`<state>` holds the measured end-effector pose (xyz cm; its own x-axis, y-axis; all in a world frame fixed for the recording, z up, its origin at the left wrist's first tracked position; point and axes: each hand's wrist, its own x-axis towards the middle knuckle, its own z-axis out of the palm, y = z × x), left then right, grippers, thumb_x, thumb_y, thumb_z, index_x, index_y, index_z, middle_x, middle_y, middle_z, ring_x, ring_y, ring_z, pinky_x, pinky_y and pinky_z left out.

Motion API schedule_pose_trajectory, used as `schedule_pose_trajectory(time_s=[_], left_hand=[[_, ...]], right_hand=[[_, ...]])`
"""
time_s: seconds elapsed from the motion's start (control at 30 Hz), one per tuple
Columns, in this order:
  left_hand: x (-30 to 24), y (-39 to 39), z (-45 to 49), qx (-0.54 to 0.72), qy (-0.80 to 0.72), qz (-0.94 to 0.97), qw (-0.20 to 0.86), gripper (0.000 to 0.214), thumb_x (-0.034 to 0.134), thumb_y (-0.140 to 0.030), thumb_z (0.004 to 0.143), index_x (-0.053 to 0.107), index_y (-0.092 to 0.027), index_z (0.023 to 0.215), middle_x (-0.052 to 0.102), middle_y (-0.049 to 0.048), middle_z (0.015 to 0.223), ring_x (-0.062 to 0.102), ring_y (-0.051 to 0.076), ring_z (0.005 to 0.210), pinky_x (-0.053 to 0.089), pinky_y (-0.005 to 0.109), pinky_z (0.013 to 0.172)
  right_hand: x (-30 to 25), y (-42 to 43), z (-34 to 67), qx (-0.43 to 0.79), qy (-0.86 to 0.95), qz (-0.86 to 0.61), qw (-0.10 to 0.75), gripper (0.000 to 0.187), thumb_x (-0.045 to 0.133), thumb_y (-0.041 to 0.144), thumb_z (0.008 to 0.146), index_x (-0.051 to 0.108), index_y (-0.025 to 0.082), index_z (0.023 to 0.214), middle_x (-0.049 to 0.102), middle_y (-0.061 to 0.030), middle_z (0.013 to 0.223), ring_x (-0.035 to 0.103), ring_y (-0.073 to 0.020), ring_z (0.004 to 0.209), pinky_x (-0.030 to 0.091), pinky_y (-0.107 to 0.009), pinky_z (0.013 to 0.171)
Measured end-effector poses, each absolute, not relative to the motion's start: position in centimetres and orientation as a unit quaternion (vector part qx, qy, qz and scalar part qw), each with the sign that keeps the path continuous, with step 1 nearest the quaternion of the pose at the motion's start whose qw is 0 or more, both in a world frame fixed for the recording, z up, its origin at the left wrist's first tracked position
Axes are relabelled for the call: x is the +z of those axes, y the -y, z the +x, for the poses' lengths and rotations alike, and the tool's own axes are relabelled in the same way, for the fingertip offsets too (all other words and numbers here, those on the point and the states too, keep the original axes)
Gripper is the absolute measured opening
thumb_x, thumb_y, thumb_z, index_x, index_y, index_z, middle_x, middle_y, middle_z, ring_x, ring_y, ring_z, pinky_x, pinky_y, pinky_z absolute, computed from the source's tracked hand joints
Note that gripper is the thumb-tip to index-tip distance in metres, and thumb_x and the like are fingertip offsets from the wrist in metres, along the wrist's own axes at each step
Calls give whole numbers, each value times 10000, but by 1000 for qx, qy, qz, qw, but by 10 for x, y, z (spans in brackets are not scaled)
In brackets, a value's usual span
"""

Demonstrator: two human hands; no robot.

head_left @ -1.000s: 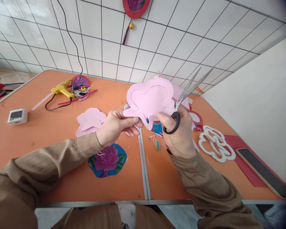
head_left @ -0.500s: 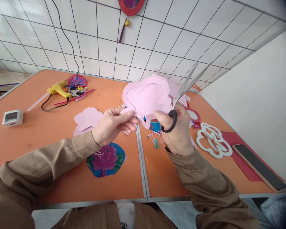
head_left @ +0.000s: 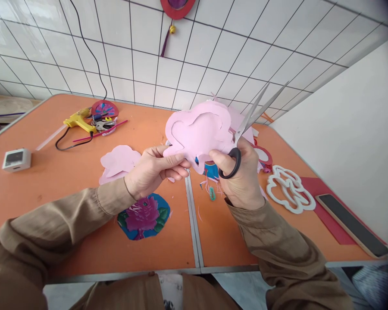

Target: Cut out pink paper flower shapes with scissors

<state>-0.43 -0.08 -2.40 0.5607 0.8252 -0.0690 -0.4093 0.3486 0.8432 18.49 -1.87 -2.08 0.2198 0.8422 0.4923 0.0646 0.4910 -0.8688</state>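
Between my two hands, above the table, is a pink paper cutout (head_left: 198, 129) with a wavy, cloud-like edge and a curved slit inside it. My left hand (head_left: 160, 165) pinches its lower left edge between thumb and fingers. At the lower right, the thumb of my right hand (head_left: 241, 176) presses on the paper. Black-handled scissors (head_left: 247, 118) hang on that same hand, their parted blades pointing up and right, away from the paper. A small blue patch shows through a gap low in the cutout. Below my left wrist lies a round blue piece with a magenta flower (head_left: 144, 216).
More pink paper pieces (head_left: 120, 160) lie left of my hand. Farther back are a yellow glue gun (head_left: 80, 120), keys and a white box (head_left: 17, 159). To the right are white cloud-shaped frames (head_left: 291, 189), red paper (head_left: 333, 219) and a phone (head_left: 352, 224). A teal clip (head_left: 212, 193) lies amid scraps.
The lower edge of the pink cutout has shifted slightly, and the gap in it looks different. Both hands keep their hold, and the scissors stay almost as they were.
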Motion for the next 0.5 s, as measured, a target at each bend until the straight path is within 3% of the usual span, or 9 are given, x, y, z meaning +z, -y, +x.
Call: schedule_pose_trajectory(time_s=[0.5], left_hand=[[-24,0,-3,385,-245,398,796,140,799,-243,738,766,-119,681,748,23,667,627,61,470,506,136,456]], right_hand=[[-21,23,182,319,538,-429,652,141,724,198,703,656,231,822,616,29,775,555,-173,747,476,-348,709]])
